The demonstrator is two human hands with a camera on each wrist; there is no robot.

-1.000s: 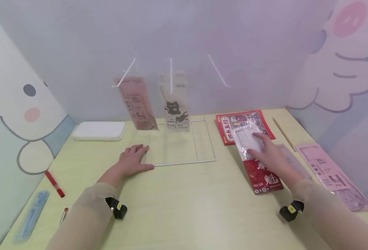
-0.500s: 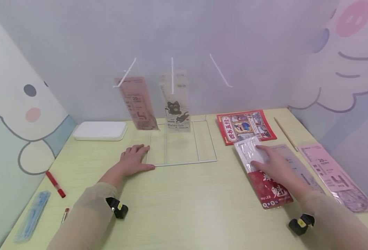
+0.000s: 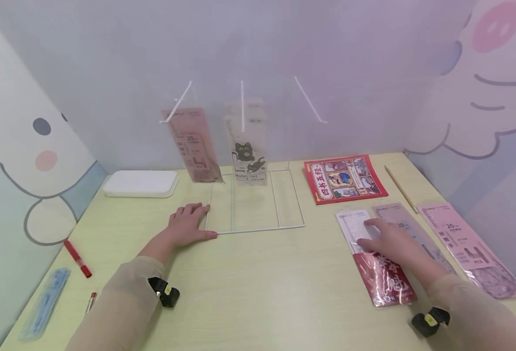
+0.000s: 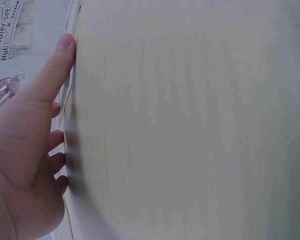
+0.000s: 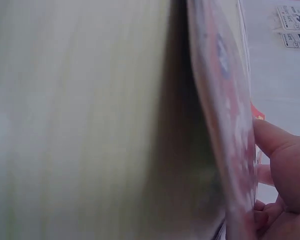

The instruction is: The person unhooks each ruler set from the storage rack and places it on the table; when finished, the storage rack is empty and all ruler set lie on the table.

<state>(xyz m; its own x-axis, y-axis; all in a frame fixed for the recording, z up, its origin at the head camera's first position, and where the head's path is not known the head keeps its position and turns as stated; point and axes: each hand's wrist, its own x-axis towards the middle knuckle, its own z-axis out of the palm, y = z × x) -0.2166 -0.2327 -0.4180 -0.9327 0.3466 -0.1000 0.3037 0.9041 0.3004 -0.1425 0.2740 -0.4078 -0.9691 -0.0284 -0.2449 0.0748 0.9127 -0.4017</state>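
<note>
A white wire display rack [image 3: 240, 231] stands at the back of the table, with its base frame lying flat. My left hand [image 3: 185, 225] rests on the base's front left corner, thumb straight along the wire and fingers spread. In the left wrist view the thumb [image 4: 55, 70] lies against the rack's wire. My right hand [image 3: 391, 241] holds a red and white ruler set packet [image 3: 385, 282] low over the table at the right. The right wrist view shows the packet [image 5: 225, 115] on edge, with a dark shadow below; the fingers are partly hidden behind it.
Pink [image 3: 194, 146] and cat-printed [image 3: 249, 151] ruler packets hang on the rack. To the right lie a red booklet [image 3: 345, 179], a pencil [image 3: 400, 187], a grey packet [image 3: 415, 231] and a pink packet [image 3: 466, 239]. A white case [image 3: 140, 184], red pen [image 3: 78, 259] and blue packet [image 3: 45, 302] lie left.
My right hand has brought the red and white packet down and toward me, off the red booklet, beside the grey packet. My left hand stays at the rack's corner.
</note>
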